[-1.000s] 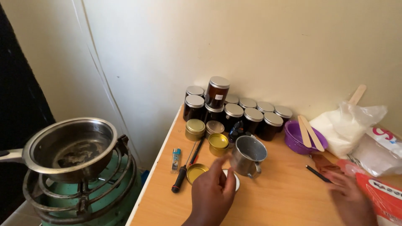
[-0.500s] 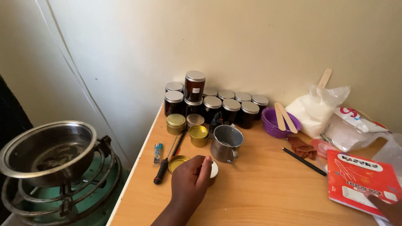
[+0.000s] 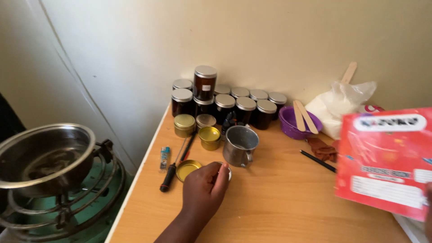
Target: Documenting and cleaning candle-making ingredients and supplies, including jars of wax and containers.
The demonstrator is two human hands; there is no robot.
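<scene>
My left hand (image 3: 204, 191) rests on the wooden table (image 3: 279, 207), fingers closed around a small round tin (image 3: 226, 172) just in front of a metal mug (image 3: 240, 145). A gold lid (image 3: 186, 169) lies flat to the left of the hand. My right hand (image 3: 428, 211) shows only at the frame's right edge, holding up a red exercise book (image 3: 384, 162) above the table. An open gold tin (image 3: 209, 137) and two closed ones stand behind the mug.
Dark glass jars with silver lids (image 3: 225, 101) line the wall. A purple bowl (image 3: 294, 121) holds wooden sticks beside a white plastic bag (image 3: 339, 108). A screwdriver (image 3: 173, 166), a lighter (image 3: 164, 157) and a pencil (image 3: 317, 160) lie on the table. A steel pot (image 3: 42, 155) sits on a burner at left.
My right hand has lifted the red book up off the table into view at right. My left hand stays on the small tin. The view has shifted slightly.
</scene>
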